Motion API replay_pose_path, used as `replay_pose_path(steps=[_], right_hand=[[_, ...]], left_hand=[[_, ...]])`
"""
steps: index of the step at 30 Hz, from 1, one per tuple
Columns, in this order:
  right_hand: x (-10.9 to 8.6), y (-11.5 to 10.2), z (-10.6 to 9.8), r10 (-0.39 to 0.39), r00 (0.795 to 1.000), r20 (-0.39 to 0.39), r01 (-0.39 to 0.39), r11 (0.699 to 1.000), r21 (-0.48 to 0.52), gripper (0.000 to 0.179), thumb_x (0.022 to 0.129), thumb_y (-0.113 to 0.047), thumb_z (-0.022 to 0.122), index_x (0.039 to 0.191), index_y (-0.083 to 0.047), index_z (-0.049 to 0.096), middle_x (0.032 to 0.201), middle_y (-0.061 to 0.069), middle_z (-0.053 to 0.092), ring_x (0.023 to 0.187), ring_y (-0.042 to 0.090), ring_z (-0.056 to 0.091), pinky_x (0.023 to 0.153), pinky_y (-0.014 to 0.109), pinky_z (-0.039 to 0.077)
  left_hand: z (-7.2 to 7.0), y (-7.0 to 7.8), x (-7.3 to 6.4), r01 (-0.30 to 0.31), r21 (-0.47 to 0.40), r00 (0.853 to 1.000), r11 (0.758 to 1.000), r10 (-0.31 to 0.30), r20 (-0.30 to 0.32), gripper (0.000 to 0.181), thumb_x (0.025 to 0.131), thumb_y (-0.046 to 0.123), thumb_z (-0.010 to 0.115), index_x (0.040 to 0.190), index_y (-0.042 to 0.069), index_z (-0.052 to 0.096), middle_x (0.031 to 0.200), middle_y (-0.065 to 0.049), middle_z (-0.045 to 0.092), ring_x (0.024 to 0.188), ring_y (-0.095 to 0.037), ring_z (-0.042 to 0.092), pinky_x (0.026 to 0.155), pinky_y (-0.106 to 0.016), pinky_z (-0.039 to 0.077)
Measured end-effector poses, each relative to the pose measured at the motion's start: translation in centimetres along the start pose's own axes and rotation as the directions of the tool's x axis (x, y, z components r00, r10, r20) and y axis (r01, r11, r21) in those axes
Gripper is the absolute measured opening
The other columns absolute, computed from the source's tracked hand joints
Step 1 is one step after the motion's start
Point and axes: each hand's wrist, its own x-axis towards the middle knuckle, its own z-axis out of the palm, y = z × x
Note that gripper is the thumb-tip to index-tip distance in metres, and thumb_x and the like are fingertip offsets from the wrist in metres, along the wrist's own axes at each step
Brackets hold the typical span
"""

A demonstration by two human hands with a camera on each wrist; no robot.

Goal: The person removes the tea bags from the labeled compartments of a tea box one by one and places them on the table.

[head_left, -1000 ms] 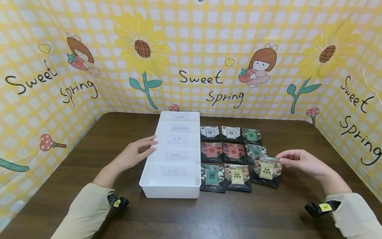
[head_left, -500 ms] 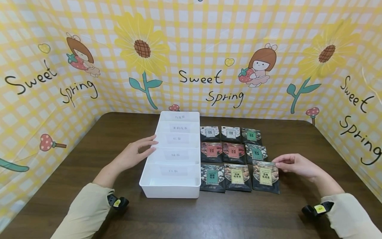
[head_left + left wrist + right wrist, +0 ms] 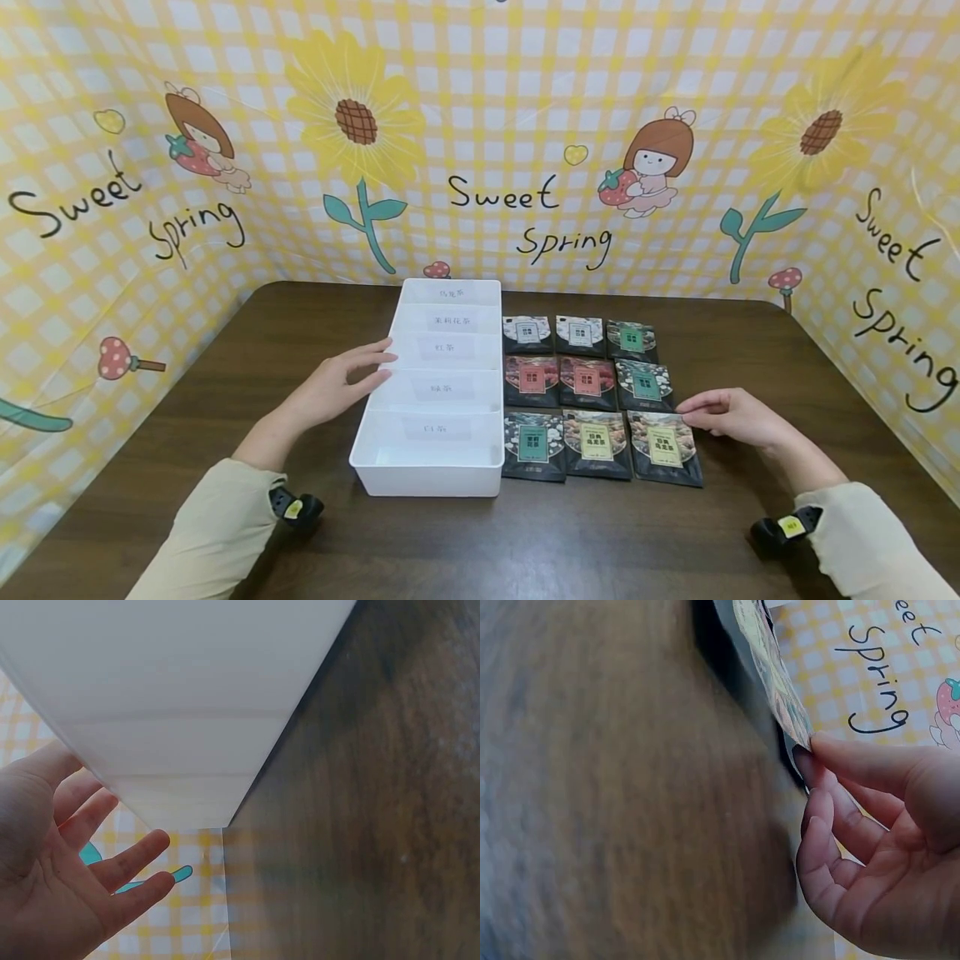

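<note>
At the right end of the front row, a black tea sachet with a yellow label (image 3: pixel 664 448) lies nearly flat. My right hand (image 3: pixel 731 415) pinches its upper right corner between thumb and forefinger, the other fingers curled below. In the right wrist view, the sachet's edge (image 3: pixel 780 682) rises slightly toward the fingertips. A long white divided box (image 3: pixel 426 482) stands left of the sachets, its compartments marked with handwritten labels. My left hand (image 3: pixel 330 385) rests loosely spread at the box's left rim, also seen beside the box's wall (image 3: pixel 172 750) in the left wrist view.
Several more sachets lie in rows right of the box: white-label ones (image 3: pixel 580 335), red-label ones (image 3: pixel 587 381), green-label ones (image 3: pixel 534 443) and a yellow-label one (image 3: pixel 597 446). A dark wooden table (image 3: pixel 570 542) carries everything. A checked cloth (image 3: pixel 480 108) hangs behind.
My right hand has moved left and down with the yellow-label sachet, which has come down into line with the front row. The left hand and the box have stayed put.
</note>
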Motion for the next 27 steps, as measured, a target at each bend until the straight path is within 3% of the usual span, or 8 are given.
replay_pose_path(steps=[4,11,15,21,27], right_hand=[[0.0,-0.2,0.3,-0.011,1.000,-0.020,0.010,0.998,-0.064,0.037,0.089,-0.027,0.064,0.111,0.003,0.064,0.096,0.007,0.071,0.072,0.004,0.054,0.061,0.023,0.046],[-0.2,-0.8,0.5,-0.121,0.992,-0.042,0.111,0.974,-0.198,0.028,0.087,-0.022,0.066,0.102,0.001,0.068,0.095,0.012,0.072,0.078,0.002,0.061,0.068,0.019,0.048],[-0.3,-1.1,0.4,-0.148,0.987,-0.061,0.128,0.960,-0.251,0.025,0.085,-0.020,0.067,0.099,0.000,0.069,0.092,0.011,0.072,0.077,0.006,0.060,0.066,0.020,0.049],[-0.5,-1.7,-0.2,-0.145,0.983,-0.109,0.110,0.954,-0.279,0.024,0.086,-0.019,0.066,0.100,0.000,0.068,0.090,0.009,0.071,0.075,0.007,0.060,0.064,0.021,0.048],[-0.8,-3.6,-1.3,-0.217,0.963,-0.160,0.161,0.939,-0.303,0.026,0.089,-0.022,0.063,0.103,0.000,0.068,0.093,0.011,0.071,0.075,0.002,0.059,0.063,0.021,0.049]], left_hand=[[0.0,0.0,0.0,0.002,0.002,1.000,1.000,-0.002,0.002,0.039,0.096,0.028,0.053,0.127,0.006,0.056,0.149,-0.015,0.037,0.137,-0.039,0.032,0.108,-0.057,0.031],[0.0,0.0,0.0,0.000,0.007,1.000,1.000,0.000,-0.002,0.039,0.096,0.028,0.053,0.127,0.006,0.057,0.148,-0.014,0.038,0.137,-0.039,0.032,0.108,-0.058,0.031],[0.0,0.1,0.0,-0.002,0.005,1.000,1.000,0.002,-0.001,0.038,0.096,0.028,0.052,0.127,0.006,0.057,0.148,-0.015,0.038,0.137,-0.039,0.032,0.108,-0.057,0.031],[0.0,0.2,0.0,-0.002,0.006,1.000,1.000,0.002,0.007,0.039,0.096,0.028,0.053,0.128,0.006,0.056,0.148,-0.015,0.038,0.137,-0.039,0.033,0.108,-0.057,0.032],[-0.5,0.3,0.2,-0.018,0.055,1.000,0.998,0.017,0.024,0.041,0.095,0.027,0.054,0.129,0.005,0.055,0.147,-0.016,0.039,0.136,-0.039,0.035,0.108,-0.056,0.032]])
